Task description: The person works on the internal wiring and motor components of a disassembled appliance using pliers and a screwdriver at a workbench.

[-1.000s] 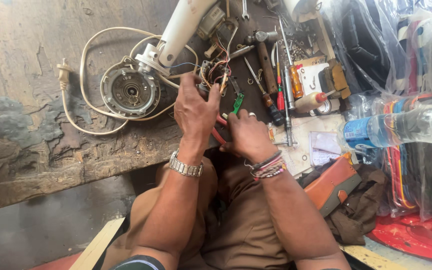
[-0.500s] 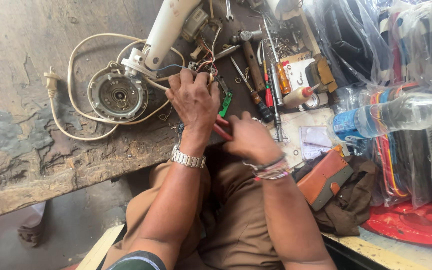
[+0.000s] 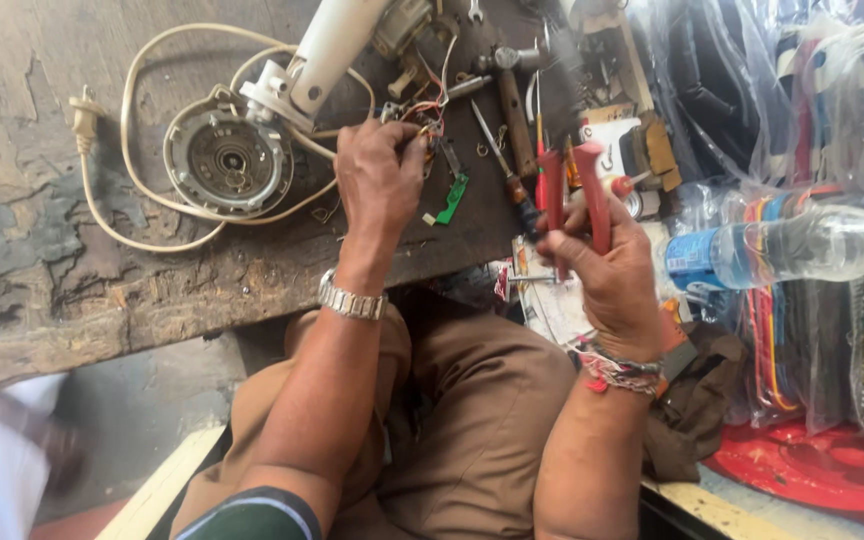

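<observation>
The worn wooden workbench (image 3: 72, 290) spans the upper half of the view, and everything else is placed from the round grey motor housing (image 3: 229, 163) that lies on it. A cream power cord (image 3: 127, 130) loops around that housing and ends in a plug at the bench's far left. A white tubular fan neck (image 3: 327, 50) rises up and to the right from the housing's upper right edge. Well to the right of the housing, past the bench's edge, a clear plastic water bottle (image 3: 802, 245) lies on its side among plastic-wrapped goods. To the right of the housing, the left hand (image 3: 380, 180) rests on the bench with its fingers curled closed around a small tangle of coloured wires (image 3: 422, 115), which sits right at the fingertips, between the hand and the fan neck. A metal wristwatch (image 3: 352, 298) circles that wrist. Farther right of the housing, the right hand (image 3: 612, 265) is lifted off the bench, fingers wrapped tight around red-handled pliers (image 3: 572, 195); both handles stick up out of the fist, and the tool's head is hidden. A small green circuit board (image 3: 452, 198) lies on the bench between the two hands, just beside the left hand and touching neither.
</observation>
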